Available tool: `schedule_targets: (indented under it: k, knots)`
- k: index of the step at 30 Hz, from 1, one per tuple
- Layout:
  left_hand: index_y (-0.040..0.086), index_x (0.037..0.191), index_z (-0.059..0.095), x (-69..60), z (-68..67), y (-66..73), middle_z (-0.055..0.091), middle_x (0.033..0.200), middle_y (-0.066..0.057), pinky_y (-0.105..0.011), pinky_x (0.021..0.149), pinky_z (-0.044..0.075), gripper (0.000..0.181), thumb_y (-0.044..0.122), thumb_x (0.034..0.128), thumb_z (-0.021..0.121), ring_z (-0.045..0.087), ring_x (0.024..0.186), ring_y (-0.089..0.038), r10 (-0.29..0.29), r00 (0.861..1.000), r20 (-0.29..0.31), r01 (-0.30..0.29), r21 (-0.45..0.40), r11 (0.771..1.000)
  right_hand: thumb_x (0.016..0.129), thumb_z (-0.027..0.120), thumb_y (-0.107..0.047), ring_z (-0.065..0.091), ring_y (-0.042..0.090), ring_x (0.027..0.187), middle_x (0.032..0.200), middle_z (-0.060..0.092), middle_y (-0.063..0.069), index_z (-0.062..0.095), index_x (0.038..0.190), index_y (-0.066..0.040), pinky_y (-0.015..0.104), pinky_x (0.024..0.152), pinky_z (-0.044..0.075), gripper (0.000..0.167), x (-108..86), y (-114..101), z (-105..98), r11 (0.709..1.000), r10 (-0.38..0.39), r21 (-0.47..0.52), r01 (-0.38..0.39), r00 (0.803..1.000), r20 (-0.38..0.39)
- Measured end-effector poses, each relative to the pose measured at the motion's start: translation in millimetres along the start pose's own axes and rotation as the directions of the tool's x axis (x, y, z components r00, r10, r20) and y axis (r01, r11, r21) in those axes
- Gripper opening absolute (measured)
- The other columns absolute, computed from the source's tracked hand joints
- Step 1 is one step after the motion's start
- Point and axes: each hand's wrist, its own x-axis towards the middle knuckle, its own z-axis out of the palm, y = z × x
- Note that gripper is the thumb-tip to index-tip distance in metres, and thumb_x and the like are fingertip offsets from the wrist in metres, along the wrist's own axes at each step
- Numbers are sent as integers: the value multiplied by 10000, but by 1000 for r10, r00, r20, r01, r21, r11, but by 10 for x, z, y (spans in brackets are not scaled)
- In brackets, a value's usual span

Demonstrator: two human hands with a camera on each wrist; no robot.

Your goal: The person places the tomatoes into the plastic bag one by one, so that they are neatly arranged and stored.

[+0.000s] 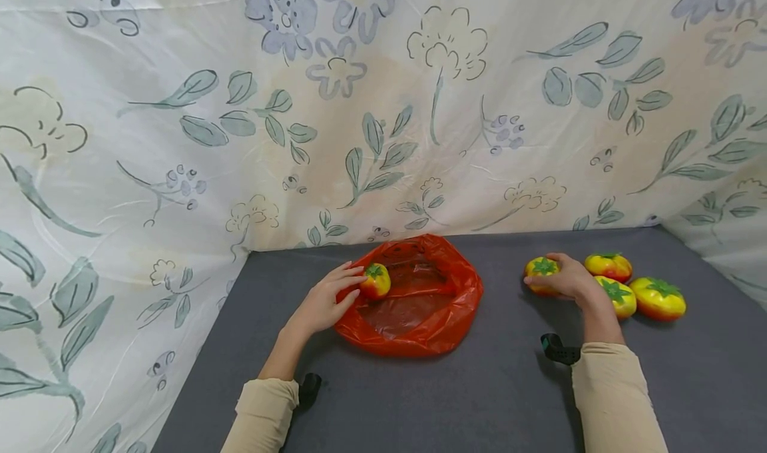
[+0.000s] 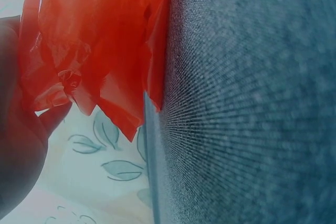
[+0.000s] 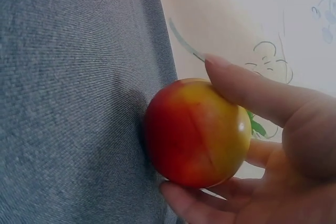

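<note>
Tabletop (image 1: 503,400), apparently cloth-covered, bears a red bag (image 1: 407,345) before flowered drapery (image 1: 371,173).

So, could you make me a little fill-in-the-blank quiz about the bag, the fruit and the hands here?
1. The bag at the left hand is coloured ____.
2. Altogether, the head view shows ____ pieces of fruit.
3. The right hand holds ____ piece of fruit.
4. The leafy top on each fruit is coloured ____.

Missing words: red; five; one; green.
</note>
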Motion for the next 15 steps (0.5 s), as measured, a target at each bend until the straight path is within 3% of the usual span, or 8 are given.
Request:
schedule_targets:
  k: [6, 15]
  knots:
    - [75, 1219, 655, 3, -3, -5, 538, 1349, -87, -489, 1056, 314, 334, 57, 885, 660, 331, 1362, -246, -7, 1000, 6, 7, 0, 1000, 844, 667, -498, 277, 520, 1151, 1380, 179, 400, 75, 1485, 53, 604, 959, 334, 1032, 16, -2, 1, 999, -30, 30, 32, 997, -70]
    - [70, 1210, 660, 6, 2, -12, 541, 1345, -92, -490, 1051, 319, 330, 51, 880, 664, 336, 1359, -253, 6, 1000, 2, -6, -2, 1000, 858, 660, -486, 311, 467, 1243, 1455, 82, 390, 12, 1511, -2, 508, 982, 403, 1040, 51, -42, 39, 970, -62, 229, 80, 994, -87]
